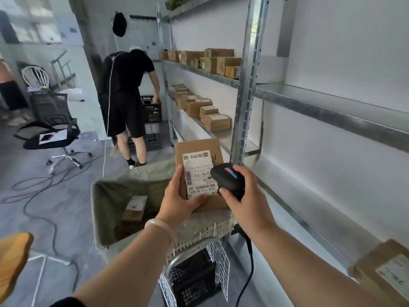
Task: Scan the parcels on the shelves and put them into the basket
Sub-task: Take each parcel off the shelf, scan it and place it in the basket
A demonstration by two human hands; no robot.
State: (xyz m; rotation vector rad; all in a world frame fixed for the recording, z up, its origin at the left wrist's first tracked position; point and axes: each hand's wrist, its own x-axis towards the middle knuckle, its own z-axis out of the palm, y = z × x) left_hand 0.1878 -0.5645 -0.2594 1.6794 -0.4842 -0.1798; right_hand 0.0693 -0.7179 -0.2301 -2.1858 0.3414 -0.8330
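Note:
My left hand (178, 199) grips a flat cardboard parcel (199, 149) from below, its white shipping label facing me. My right hand (245, 196) holds a black barcode scanner (226, 175) just right of the label, its cable hanging down. Both are above the white basket (208, 230), which is lined with a pale sack (106, 196) and holds a few small parcels (135, 207). More cardboard parcels sit on the metal shelves (223, 82) ahead: one row (212, 59) on the upper shelf, another (203, 109) on the one below. One parcel (385, 269) lies at the lower right.
A person in black (127, 89) bends over stacked black crates (152, 120) at the shelf's far end. An office chair (53, 127) and loose cables (37, 196) occupy the floor on the left. A wire cart frame (199, 269) with a black crate stands beneath the basket.

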